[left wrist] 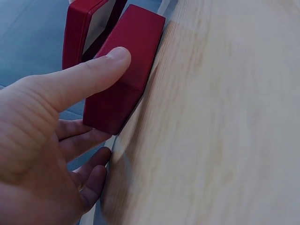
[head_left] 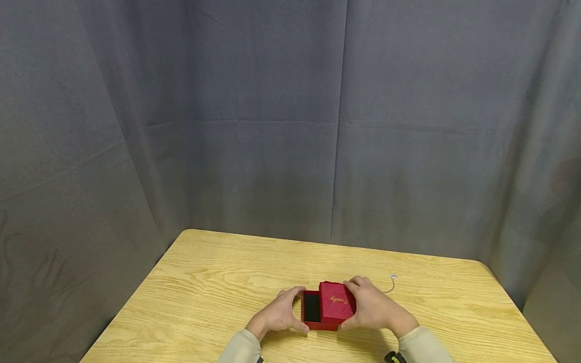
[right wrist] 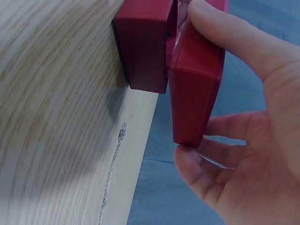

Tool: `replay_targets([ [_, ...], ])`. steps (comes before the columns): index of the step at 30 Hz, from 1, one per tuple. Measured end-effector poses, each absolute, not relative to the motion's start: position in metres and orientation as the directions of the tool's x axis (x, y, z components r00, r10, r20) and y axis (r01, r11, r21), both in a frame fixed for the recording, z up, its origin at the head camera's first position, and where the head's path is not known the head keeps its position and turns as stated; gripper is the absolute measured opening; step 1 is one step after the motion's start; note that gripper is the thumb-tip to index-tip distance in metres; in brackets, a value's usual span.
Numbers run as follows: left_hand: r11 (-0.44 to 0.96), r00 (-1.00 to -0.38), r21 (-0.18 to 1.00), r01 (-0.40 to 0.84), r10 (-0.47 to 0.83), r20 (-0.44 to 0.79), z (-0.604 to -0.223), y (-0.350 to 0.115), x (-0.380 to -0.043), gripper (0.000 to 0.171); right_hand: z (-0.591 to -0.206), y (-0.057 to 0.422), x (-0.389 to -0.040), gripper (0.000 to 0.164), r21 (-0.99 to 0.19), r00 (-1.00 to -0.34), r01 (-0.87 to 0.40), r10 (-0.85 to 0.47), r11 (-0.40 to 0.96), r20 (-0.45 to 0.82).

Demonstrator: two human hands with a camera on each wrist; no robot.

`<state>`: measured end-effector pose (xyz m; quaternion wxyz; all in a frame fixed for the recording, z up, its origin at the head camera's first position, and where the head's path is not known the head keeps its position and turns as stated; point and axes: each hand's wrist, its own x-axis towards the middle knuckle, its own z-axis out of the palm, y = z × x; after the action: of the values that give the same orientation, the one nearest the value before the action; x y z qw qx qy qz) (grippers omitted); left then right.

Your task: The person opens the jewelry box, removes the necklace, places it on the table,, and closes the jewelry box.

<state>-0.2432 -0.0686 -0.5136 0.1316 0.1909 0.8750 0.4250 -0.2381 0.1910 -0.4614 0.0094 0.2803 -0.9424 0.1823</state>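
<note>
On the table lies a small red gift box, its base (head_left: 317, 326) showing a black lining on the left side. My left hand (head_left: 278, 312) grips that base between thumb and fingers; the left wrist view shows the thumb pressed on the red side wall (left wrist: 138, 65). The red lid (head_left: 333, 305), with gold lettering on top, is in the grip of my right hand (head_left: 373, 306). It sits offset to the right above the base, covering only part of it. In the right wrist view the lid (right wrist: 194, 93) is raised and apart from the base (right wrist: 143, 54).
A thin silver chain (right wrist: 112, 164) lies on the wooden table (head_left: 218, 282), just beyond my right hand, with a small pale piece (head_left: 393, 276) at its far end. Grey curtains (head_left: 268, 126) hang behind the table and at its sides.
</note>
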Motion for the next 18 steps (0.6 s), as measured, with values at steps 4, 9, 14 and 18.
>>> replay_targets([
  [4,0.565,-0.892,0.794,0.222,0.447,-0.069,-0.514,-0.069,-0.244,0.093,-0.461,0.187,-0.237,0.094,-0.328,-0.837,-0.542,-0.533,0.774,0.126],
  [9,0.561,-0.895,0.801,0.209,0.44,-0.075,-0.513,-0.068,-0.244,0.093,-0.462,0.183,-0.238,0.095,-0.322,-0.828,-0.555,-0.546,0.767,0.128],
  [14,0.555,-0.897,0.806,0.206,0.435,-0.071,-0.514,-0.067,-0.244,0.093,-0.464,0.179,-0.239,0.095,-0.327,-0.83,-0.55,-0.547,0.769,0.109],
  [18,0.547,-0.896,0.812,0.205,0.438,-0.068,-0.514,-0.067,-0.244,0.094,-0.464,0.176,-0.24,0.095,-0.341,-0.839,-0.531,-0.537,0.776,0.087],
])
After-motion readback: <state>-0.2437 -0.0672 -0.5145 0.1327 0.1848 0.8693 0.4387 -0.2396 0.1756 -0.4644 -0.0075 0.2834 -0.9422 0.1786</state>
